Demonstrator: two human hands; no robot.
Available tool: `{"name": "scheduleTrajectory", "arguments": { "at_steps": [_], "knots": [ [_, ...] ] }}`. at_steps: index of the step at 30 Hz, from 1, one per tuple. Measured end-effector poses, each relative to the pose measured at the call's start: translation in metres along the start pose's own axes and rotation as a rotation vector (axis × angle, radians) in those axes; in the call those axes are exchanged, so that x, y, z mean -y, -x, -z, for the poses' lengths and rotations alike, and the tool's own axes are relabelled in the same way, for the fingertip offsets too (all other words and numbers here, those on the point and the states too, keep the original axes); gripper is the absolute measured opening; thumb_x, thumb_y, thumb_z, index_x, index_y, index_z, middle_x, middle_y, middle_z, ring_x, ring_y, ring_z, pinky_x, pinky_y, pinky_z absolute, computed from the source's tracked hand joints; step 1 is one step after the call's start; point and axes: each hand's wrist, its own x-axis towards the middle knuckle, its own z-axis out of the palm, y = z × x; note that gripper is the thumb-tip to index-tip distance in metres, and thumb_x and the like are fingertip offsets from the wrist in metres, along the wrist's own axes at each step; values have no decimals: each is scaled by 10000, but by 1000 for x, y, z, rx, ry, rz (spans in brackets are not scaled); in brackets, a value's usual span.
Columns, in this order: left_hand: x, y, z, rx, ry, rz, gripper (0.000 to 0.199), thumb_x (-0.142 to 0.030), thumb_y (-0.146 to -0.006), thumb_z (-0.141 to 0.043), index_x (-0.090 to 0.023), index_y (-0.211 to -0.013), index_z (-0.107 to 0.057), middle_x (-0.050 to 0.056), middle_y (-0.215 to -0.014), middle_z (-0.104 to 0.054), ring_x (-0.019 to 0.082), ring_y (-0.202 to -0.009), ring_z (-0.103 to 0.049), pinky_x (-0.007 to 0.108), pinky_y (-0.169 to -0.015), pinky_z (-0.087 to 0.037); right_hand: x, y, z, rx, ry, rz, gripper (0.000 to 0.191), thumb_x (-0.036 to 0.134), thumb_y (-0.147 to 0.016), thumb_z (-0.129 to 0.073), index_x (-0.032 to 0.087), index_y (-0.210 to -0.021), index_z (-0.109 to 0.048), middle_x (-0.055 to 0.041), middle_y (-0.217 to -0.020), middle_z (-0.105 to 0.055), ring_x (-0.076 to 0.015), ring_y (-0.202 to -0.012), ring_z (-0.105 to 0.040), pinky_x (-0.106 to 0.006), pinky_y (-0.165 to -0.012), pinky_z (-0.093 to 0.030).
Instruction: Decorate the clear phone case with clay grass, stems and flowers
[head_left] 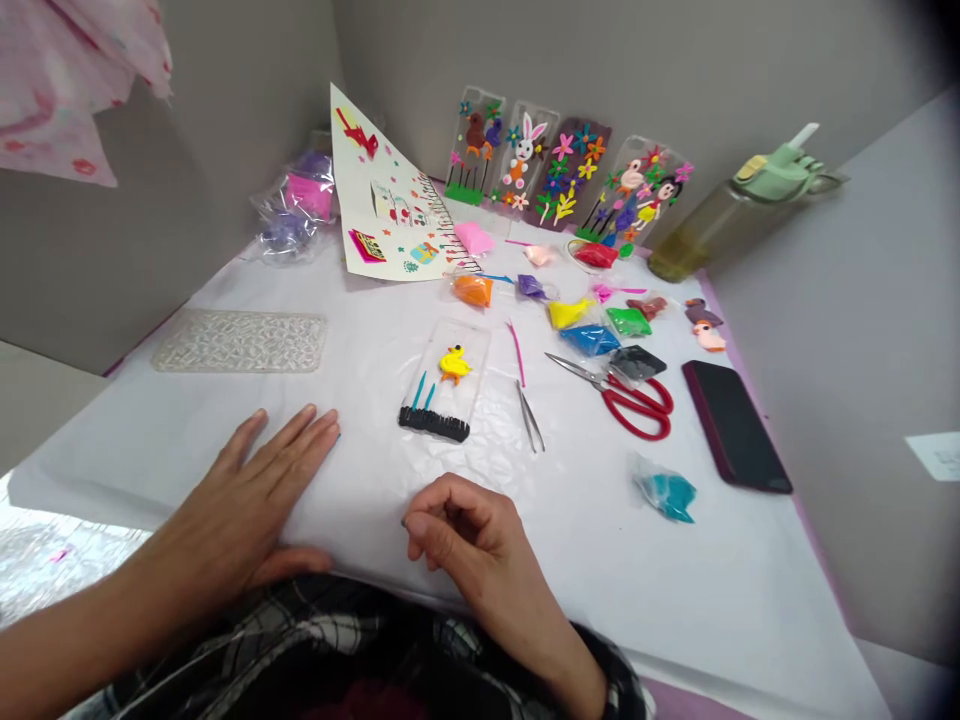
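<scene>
My left hand (pixel 277 480) lies palm down on the white-covered table, fingers stretched out, with a speck of blue at one fingertip. My right hand (pixel 472 540) is curled near the front edge, thumb and forefinger pressed together. A tiny teal spot shows at its fingertips, too small to name. Just beyond it lies a clear phone case (pixel 469 395) bearing a yellow clay duck (pixel 454 364), two teal stems (pixel 424 392) and a fringed black clay strip (pixel 433 422) along its near end. Tweezers (pixel 529 418) and a pink tool (pixel 517 352) lie right of the case.
Red-handled scissors (pixel 637 405), a phone (pixel 736 425) and a teal clay packet (pixel 666 490) lie right. Several coloured clay packets (pixel 589 339) sit behind. Decorated cases (pixel 525 150), a spiral pad (pixel 390 205) and a bottle (pixel 694 225) stand at the back. A textured clear case (pixel 240 341) lies left.
</scene>
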Motion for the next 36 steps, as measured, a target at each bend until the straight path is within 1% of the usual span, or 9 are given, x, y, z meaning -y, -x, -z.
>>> {"name": "scheduleTrajectory", "arguments": {
  "at_steps": [3, 8, 13, 15, 19, 21, 25, 31, 36],
  "knots": [
    [0, 1, 0, 40, 47, 20, 1190, -953, -1030, -389, -194, -1869, -20, 227, -1758, -556, 431, -1650, -506, 562, -1442, -147, 0, 0, 0, 4, -2, 0, 256, 435, -995, -781, 220, -870, -720, 17, -753, -676, -150, -698, -533, -295, -679, -412],
    [8, -1, 1, -13, -98, 18, 1154, -900, -1081, -315, -88, -1855, -40, 318, -1739, -533, 524, -1650, -460, 694, -1396, -154, 0, -1, 0, 4, 4, -10, 248, 430, -985, -777, 222, -864, -719, 18, -752, -676, -151, -699, -528, -298, -677, -408],
    [6, 0, 0, 1, -26, 8, 1066, -851, -1109, -330, -135, -1862, -91, 267, -1749, -549, 487, -1651, -475, 677, -1393, -221, 0, -1, 0, -1, 5, -3, 255, 446, -991, -767, 227, -868, -720, 17, -751, -673, -157, -705, -534, -302, -681, -412],
    [9, 0, -2, -36, -82, 12, 1132, -881, -1082, -380, -109, -1858, -90, 306, -1752, -525, 531, -1650, -455, 711, -1384, -183, 0, -1, 0, 1, 3, -11, 251, 440, -985, -778, 226, -868, -720, 17, -755, -673, -157, -705, -530, -300, -680, -407],
    [15, 1, -2, 12, -9, -28, 1181, -924, -1052, -384, -104, -1856, -111, 260, -1770, -525, 465, -1680, -437, 596, -1430, -137, 1, -1, 0, 10, -3, -8, 243, 427, -982, -785, 223, -869, -720, 19, -758, -672, -152, -705, -524, -298, -682, -405],
    [16, 1, -2, 10, -69, -80, 1201, -886, -1058, -462, -59, -1848, -99, 305, -1762, -512, 495, -1654, -466, 608, -1427, -105, 1, -1, 0, 4, 4, -6, 256, 441, -991, -776, 225, -865, -721, 16, -757, -675, -154, -706, -526, -299, -683, -408],
    [11, 2, -1, 11, -6, 11, 1250, -991, -997, -380, -140, -1863, -83, 259, -1754, -547, 473, -1652, -482, 620, -1434, -159, 0, 0, 0, 1, 13, -4, 301, 487, -997, -786, 225, -860, -726, 11, -753, -683, -155, -695, -523, -299, -671, -407],
    [4, 4, 0, 17, -25, 52, 1157, -942, -1052, -311, -161, -1866, -53, 257, -1802, -478, 467, -1715, -380, 637, -1444, -118, 1, 0, 0, 6, 19, -2, 300, 478, -1001, -786, 229, -848, -719, 14, -755, -675, -157, -709, -533, -299, -680, -410],
    [2, 8, 6, 3, -24, 33, 1002, -857, -1111, -326, -192, -1850, -198, 236, -1829, -442, 457, -1748, -306, 687, -1432, -144, 2, -1, 0, 10, 10, -1, 245, 419, -1004, -764, 225, -861, -719, 22, -756, -670, -151, -710, -530, -297, -679, -401]
  ]
}}
